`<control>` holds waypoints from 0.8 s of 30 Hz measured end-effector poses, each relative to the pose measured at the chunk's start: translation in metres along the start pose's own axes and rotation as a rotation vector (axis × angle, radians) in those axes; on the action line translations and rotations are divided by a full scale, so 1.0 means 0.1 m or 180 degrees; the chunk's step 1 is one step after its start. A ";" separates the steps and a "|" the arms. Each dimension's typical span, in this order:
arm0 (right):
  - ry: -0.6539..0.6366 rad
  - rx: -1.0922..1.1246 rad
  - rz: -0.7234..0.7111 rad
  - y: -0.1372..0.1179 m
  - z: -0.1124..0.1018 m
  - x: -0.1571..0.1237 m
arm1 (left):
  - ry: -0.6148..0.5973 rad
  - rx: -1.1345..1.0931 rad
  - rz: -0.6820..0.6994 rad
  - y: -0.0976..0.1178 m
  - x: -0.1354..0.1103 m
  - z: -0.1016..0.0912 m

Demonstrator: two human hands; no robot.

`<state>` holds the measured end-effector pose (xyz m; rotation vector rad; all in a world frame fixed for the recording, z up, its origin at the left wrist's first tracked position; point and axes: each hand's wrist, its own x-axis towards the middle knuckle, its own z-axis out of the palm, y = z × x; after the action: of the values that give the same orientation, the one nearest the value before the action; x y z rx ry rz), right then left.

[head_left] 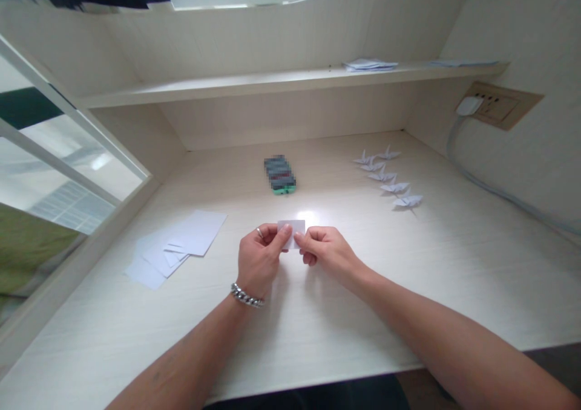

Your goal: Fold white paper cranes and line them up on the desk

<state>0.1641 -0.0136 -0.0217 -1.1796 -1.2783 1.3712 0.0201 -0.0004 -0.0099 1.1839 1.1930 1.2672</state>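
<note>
A small white piece of paper (293, 227) is held just above the desk, between both hands. My left hand (259, 254), with a ring and a chain bracelet, pinches its left side between thumb and fingers. At the paper's lower right, my right hand (327, 248) grips it with thumb and curled fingers. The paper looks folded, though its layers are too small to make out. To the left lie several loose white paper sheets (200, 231), overlapping. Several folded paper cranes (394, 188) stand in a slanting row at the back right.
A dark, pixelated object with a green end (284, 189) lies beyond my hands. Above the desk (454, 277) runs a shelf (254, 83) bearing a paper stack (370, 65). A plugged-in cable (481, 180) hangs from the wall socket (503, 104) at right.
</note>
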 end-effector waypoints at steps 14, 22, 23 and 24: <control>0.0292 -0.0164 -0.0356 -0.03 -0.06 0.01 | -0.0143 -0.0002 -0.0023 0.02 -0.03 0.02; 0.0194 -0.0126 -0.0425 -0.02 -0.09 0.04 | -0.0318 0.0064 -0.0013 0.07 -0.06 0.03; 0.0199 -0.0143 -0.0430 -0.02 -0.10 0.04 | -0.0331 0.0070 -0.0003 0.08 -0.06 0.03; 0.0191 -0.0147 -0.0432 -0.02 -0.10 0.04 | -0.0346 0.0083 0.0004 0.08 -0.06 0.03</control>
<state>0.1735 -0.0079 -0.0203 -1.1355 -1.3287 1.2051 0.0235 -0.0065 -0.0017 1.2567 1.1320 1.1764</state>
